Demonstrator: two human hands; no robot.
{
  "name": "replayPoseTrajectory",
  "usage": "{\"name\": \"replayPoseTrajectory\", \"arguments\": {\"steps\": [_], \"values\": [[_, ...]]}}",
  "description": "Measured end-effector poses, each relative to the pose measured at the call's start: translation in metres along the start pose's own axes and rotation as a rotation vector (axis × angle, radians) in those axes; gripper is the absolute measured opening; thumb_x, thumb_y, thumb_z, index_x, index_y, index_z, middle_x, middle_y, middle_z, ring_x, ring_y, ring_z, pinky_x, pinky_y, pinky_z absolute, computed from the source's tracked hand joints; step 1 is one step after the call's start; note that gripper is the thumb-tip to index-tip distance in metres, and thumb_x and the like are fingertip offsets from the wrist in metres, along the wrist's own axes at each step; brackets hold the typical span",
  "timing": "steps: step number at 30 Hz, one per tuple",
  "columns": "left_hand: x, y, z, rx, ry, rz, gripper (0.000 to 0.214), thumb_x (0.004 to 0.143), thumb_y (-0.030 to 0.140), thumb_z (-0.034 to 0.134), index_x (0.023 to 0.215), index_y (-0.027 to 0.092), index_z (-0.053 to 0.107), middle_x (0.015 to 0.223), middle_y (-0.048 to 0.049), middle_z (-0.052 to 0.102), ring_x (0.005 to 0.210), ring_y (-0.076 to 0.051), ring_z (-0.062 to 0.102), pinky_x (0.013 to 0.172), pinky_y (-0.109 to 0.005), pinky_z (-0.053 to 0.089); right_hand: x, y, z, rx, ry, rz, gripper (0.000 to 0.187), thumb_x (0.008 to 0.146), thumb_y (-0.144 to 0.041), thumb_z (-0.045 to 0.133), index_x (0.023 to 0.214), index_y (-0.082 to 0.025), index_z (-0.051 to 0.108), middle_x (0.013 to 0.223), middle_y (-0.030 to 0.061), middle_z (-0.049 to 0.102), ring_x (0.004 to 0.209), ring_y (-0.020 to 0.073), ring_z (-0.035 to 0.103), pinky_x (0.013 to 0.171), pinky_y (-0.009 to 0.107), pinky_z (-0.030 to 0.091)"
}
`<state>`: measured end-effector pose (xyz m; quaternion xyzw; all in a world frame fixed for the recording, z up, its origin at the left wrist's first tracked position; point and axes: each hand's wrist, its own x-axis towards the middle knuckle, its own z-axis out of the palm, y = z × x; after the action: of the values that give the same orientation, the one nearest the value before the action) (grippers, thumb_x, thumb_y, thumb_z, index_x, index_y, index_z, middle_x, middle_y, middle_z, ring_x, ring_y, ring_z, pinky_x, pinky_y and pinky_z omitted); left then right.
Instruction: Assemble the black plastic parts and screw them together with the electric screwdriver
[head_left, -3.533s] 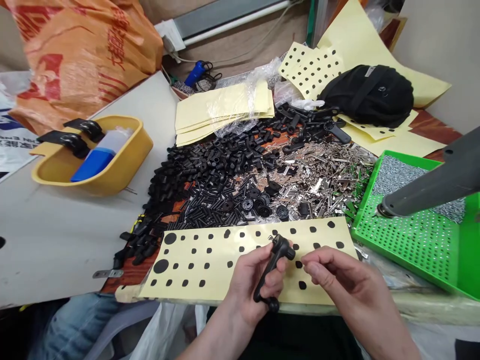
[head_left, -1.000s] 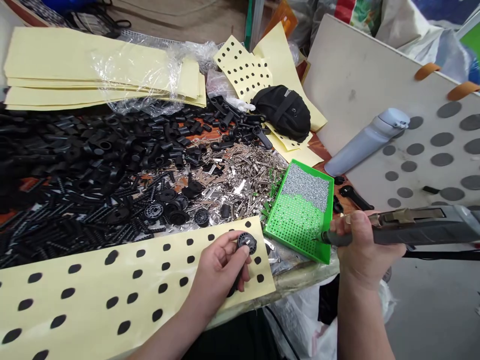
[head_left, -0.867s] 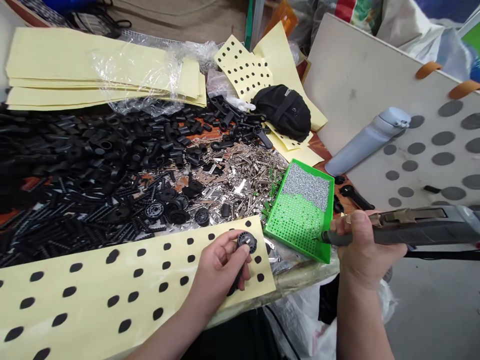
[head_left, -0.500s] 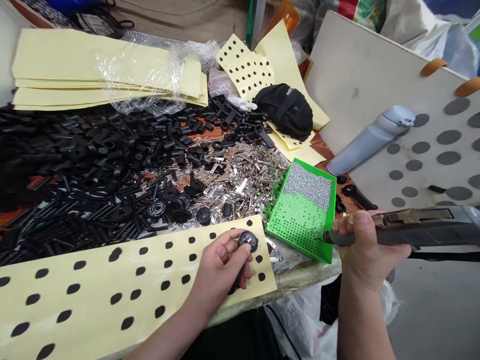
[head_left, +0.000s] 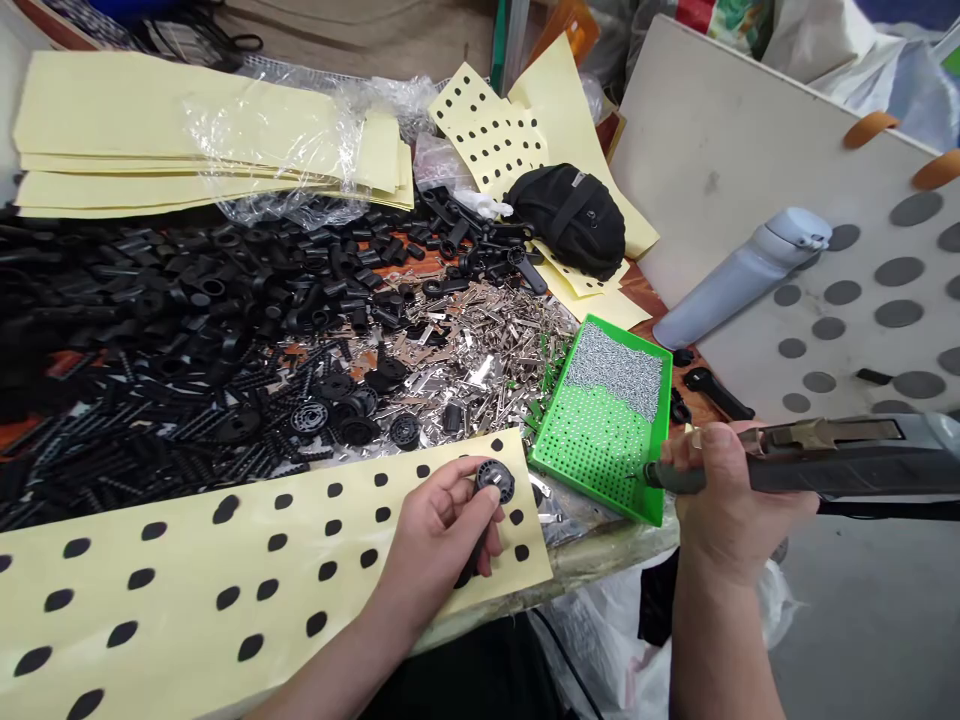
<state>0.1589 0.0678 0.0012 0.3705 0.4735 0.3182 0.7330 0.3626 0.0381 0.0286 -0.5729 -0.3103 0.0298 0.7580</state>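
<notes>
My left hand (head_left: 442, 535) is closed around a black plastic part with a round, ribbed head (head_left: 496, 482), just above a yellow sheet with black spots (head_left: 405, 535). The part's dark handle shows below my fingers. In my right hand (head_left: 724, 490) is a grey and black electric screwdriver (head_left: 832, 455), its fingers wrapped round the body. The tool's tip points left over the lower right of a green tray (head_left: 536, 455) with rows of holes. Small silvery screws (head_left: 619, 370) lie heaped in the tray's far half.
Behind the sheet lie heaps of black plastic parts (head_left: 187, 290) and small metal strips (head_left: 487, 340). A pale blue bottle (head_left: 739, 275) leans against a white board (head_left: 705, 130) at right. A black pouch (head_left: 570, 220) and stacked yellow sheets (head_left: 172, 115) lie farther back.
The view has shifted very slightly. Both hands keep their hold, and the screwdriver tip stays over the green tray.
</notes>
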Motion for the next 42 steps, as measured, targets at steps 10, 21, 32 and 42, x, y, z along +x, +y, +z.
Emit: {"name": "replayPoseTrajectory", "arguments": {"steps": [10, 21, 32, 42], "values": [[0.003, -0.004, -0.003, 0.004, -0.025, -0.019, 0.04, 0.075, 0.035, 0.064, 0.106, 0.012, 0.052, 0.062, 0.0019, 0.06, 0.043, -0.01, 0.053, 0.037, -0.02, 0.045, 0.001, 0.003, 0.001, 0.013, -0.005, -0.018, 0.024, 0.068, -0.019, 0.075, 0.067, -0.017, 0.052, 0.053, -0.0083, 0.051, 0.036, 0.0089, 0.05, 0.038, 0.027, 0.045], [-0.003, 0.011, -0.001, -0.078, -0.042, -0.048, 0.046, 0.071, 0.036, 0.068, 0.105, 0.011, 0.05, 0.061, 0.0021, 0.06, 0.044, -0.01, 0.053, 0.036, -0.02, 0.045, 0.005, -0.02, 0.003, 0.061, -0.128, -0.086, 0.018, 0.07, -0.017, 0.072, 0.067, -0.018, 0.055, 0.05, -0.0084, 0.051, 0.038, 0.01, 0.047, 0.04, 0.029, 0.042], [-0.005, 0.014, 0.0, -0.182, -0.106, -0.071, 0.032, 0.071, 0.033, 0.064, 0.091, 0.012, 0.051, 0.057, 0.0017, 0.059, 0.037, -0.009, 0.051, 0.031, -0.018, 0.04, -0.025, -0.074, 0.042, 0.493, -0.405, 0.227, 0.037, 0.062, -0.043, 0.08, 0.058, -0.019, 0.053, 0.042, -0.0096, 0.045, 0.032, 0.0055, 0.038, 0.034, 0.021, 0.032], [-0.009, 0.01, -0.007, -0.111, -0.051, -0.051, 0.032, 0.071, 0.03, 0.061, 0.096, 0.013, 0.052, 0.053, 0.0059, 0.055, 0.036, -0.009, 0.051, 0.029, -0.017, 0.039, -0.051, -0.065, 0.067, 0.532, -0.451, 0.274, 0.027, 0.068, -0.031, 0.076, 0.066, -0.019, 0.052, 0.049, -0.0096, 0.049, 0.038, 0.0059, 0.041, 0.038, 0.021, 0.037]]}}
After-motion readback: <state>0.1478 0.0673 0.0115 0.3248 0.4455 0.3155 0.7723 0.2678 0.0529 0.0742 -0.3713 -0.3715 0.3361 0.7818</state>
